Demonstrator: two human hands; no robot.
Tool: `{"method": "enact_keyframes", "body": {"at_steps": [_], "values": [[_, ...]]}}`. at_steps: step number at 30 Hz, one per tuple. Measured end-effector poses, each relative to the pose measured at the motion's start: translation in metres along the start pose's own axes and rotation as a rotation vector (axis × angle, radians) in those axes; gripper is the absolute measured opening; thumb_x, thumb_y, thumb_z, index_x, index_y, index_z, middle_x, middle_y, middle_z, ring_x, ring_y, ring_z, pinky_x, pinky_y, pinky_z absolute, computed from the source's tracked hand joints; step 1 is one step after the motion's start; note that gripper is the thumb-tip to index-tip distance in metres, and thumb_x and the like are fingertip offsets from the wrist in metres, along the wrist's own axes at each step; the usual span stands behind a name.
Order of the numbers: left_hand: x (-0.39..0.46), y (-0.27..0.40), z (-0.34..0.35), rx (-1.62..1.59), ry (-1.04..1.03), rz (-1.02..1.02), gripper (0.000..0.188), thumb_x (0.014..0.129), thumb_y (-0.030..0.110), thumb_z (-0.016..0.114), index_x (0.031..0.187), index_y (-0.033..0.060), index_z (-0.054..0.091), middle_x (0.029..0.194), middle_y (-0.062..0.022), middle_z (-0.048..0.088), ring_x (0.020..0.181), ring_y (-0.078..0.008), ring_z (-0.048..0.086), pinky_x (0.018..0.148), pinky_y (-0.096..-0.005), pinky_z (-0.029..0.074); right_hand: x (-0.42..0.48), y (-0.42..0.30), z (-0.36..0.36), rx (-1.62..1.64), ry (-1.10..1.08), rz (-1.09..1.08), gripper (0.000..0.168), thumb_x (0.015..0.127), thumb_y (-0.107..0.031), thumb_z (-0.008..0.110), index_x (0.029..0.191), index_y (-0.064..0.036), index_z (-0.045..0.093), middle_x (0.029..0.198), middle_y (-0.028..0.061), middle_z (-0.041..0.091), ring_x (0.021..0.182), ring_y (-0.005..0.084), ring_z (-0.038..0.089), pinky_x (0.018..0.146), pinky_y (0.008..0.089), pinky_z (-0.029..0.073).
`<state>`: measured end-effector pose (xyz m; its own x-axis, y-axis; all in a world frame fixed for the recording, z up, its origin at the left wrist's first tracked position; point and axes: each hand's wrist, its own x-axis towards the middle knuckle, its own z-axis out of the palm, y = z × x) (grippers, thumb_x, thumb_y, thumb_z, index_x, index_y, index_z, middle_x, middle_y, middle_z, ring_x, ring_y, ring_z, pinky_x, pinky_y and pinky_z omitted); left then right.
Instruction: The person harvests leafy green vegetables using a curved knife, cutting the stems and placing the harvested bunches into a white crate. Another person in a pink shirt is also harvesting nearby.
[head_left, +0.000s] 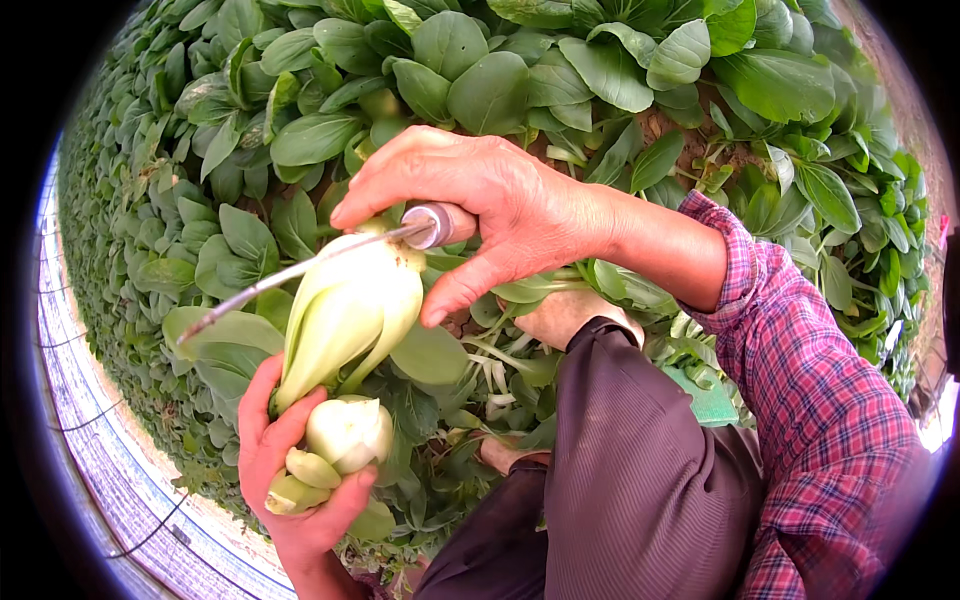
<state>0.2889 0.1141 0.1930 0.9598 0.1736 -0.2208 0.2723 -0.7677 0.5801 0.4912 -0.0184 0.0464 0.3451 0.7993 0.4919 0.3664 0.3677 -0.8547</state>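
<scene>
My left hand (281, 450) holds a bunch of bok choy by the leaves, stem ends upward. A large pale bok choy head (352, 300) stands tilted in it. Beside that, a smaller cut bok choy head (351, 431) and a couple of severed stalks (304, 480) show their cut ends. In my right hand (465, 195) is a slim-bladed hand tool, its handle (459, 225) lying in the palm. The narrow metal blade (274, 281) passes in front of the large head, tip to the lower left. My right fingers and thumb spread around that head's root end; contact is unclear.
Dense bok choy plants (465, 75) grow ahead and to the left. Loose stalks and leaves (499, 375) litter the ground by my feet. My bent knee (630, 450) is close on the right, near a green flat object (705, 397). Pale sheeting (112, 457) borders the far left.
</scene>
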Motion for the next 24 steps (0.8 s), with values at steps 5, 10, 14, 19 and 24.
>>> {"method": "enact_keyframes", "body": {"at_steps": [5,10,14,19,24], "values": [[-0.055,0.044,0.016,-0.727,0.251,-0.493,0.057,0.066,0.013,0.068,0.115,-0.0092,0.046,0.112,-0.0140,0.051,0.098,-0.0214,0.051,0.084,-0.0301,0.041,-0.010,-0.057,0.026,0.271,0.017,0.571,0.028,0.060,-0.019,0.071,0.069,-0.003,0.051,0.056,0.0065,0.052,0.049,0.0233,0.051,0.049,0.0351,0.042],[-0.133,0.057,0.023,-0.852,0.283,-0.655,0.061,0.066,0.010,0.066,0.120,-0.0036,0.042,0.104,-0.0120,0.054,0.096,-0.0224,0.053,0.082,-0.0318,0.043,-0.007,-0.078,0.053,-0.361,-0.040,0.099,0.014,0.061,-0.011,0.065,0.072,-0.007,0.056,0.058,0.0040,0.052,0.057,0.0197,0.054,0.049,0.0313,0.043],[-0.200,0.053,0.046,-1.140,0.532,-0.612,0.051,0.073,0.011,0.057,0.121,0.0013,0.042,0.108,-0.0151,0.053,0.099,-0.0285,0.053,0.084,-0.0374,0.046,0.003,-0.116,0.062,-0.493,-0.022,-0.192,0.013,0.063,-0.014,0.065,0.071,-0.010,0.055,0.059,0.0032,0.052,0.059,0.0219,0.054,0.049,0.0349,0.043],[-0.252,0.100,0.076,-1.483,0.779,-0.560,0.053,0.080,0.037,0.044,0.119,0.0017,0.044,0.114,-0.0146,0.051,0.100,-0.0307,0.053,0.084,-0.0413,0.046,0.040,-0.163,0.021,-0.684,-0.279,0.165,0.031,0.064,-0.030,0.068,0.081,-0.008,0.055,0.070,0.0064,0.058,0.065,0.0255,0.056,0.055,0.0346,0.045],[-0.285,0.102,0.106,-1.555,0.753,-0.452,0.063,0.075,0.048,0.048,0.121,0.0049,0.043,0.107,-0.0132,0.054,0.087,-0.0263,0.056,0.074,-0.0364,0.048,0.029,-0.246,0.049,-0.293,-0.616,0.093,0.092,0.053,-0.058,0.073,0.115,0.004,0.043,0.079,0.0133,0.057,0.082,0.0257,0.056,0.072,0.0346,0.045]]}}
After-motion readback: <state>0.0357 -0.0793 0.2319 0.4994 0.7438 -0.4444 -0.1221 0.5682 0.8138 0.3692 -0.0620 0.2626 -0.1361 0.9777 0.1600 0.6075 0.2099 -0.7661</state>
